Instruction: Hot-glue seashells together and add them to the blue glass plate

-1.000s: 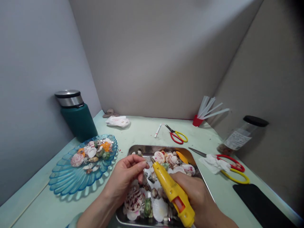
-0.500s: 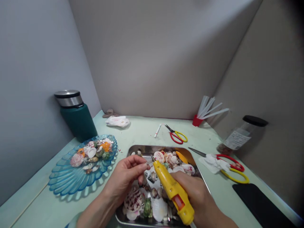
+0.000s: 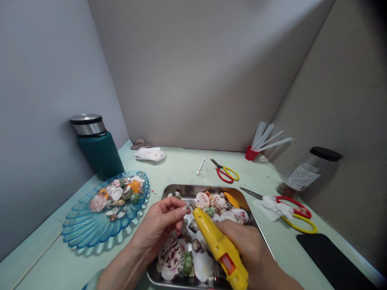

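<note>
My left hand (image 3: 160, 225) is pinched shut on a small shell (image 3: 187, 206) above a metal tray (image 3: 181, 189) filled with several seashells. My right hand (image 3: 250, 249) grips a yellow glue gun (image 3: 219, 245). The gun's nozzle tip touches the small shell at my left fingertips. A large white and maroon scallop shell (image 3: 169, 254) lies in the tray under my left hand. To the left stands a blue shell-shaped glass plate (image 3: 81, 229) with several shells glued near its far end.
A teal flask (image 3: 96, 147) stands at the back left. Small red and yellow scissors (image 3: 225, 172), a red cup of glue sticks (image 3: 254, 151), larger scissors (image 3: 290, 213) on a tissue, a lidded jar (image 3: 305, 171) and a black pad (image 3: 332, 262) lie right.
The glue gun's nozzle has crept slightly left to meet the small shell in my left fingers. Both hands otherwise stay in place.
</note>
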`<state>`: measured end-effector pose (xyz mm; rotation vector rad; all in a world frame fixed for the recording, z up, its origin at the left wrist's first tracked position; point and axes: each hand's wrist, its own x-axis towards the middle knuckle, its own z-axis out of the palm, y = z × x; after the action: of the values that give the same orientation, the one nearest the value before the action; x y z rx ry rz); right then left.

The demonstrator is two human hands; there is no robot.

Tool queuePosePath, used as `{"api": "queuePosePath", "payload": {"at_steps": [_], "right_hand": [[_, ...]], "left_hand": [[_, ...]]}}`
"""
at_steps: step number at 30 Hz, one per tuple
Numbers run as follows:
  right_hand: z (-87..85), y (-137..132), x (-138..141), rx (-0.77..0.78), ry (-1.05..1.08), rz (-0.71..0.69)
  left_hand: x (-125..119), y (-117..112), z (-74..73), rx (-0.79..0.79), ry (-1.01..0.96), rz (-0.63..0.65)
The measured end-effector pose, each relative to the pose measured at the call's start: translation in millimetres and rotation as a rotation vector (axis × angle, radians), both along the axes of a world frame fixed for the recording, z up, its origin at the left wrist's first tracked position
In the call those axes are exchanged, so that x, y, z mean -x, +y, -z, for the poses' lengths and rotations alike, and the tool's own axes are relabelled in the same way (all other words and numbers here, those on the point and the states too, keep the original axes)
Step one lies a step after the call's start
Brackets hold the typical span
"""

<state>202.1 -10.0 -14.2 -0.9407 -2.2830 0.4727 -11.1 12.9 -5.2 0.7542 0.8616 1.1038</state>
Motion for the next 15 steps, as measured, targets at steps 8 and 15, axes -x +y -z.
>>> {"api": "queuePosePath", "payload": {"at_steps": [8, 15], "right_hand": [[1.1, 0.1, 1.1, -0.008, 0.013, 0.022], [0.3, -0.2, 1.1, 0.027, 0.021, 0.041]], "left_hand": [[-1.8, -0.4, 1.5, -0.022, -0.010, 0.008], [-2.0, 0.0, 1.3, -0.007, 0.040, -0.035]]}}
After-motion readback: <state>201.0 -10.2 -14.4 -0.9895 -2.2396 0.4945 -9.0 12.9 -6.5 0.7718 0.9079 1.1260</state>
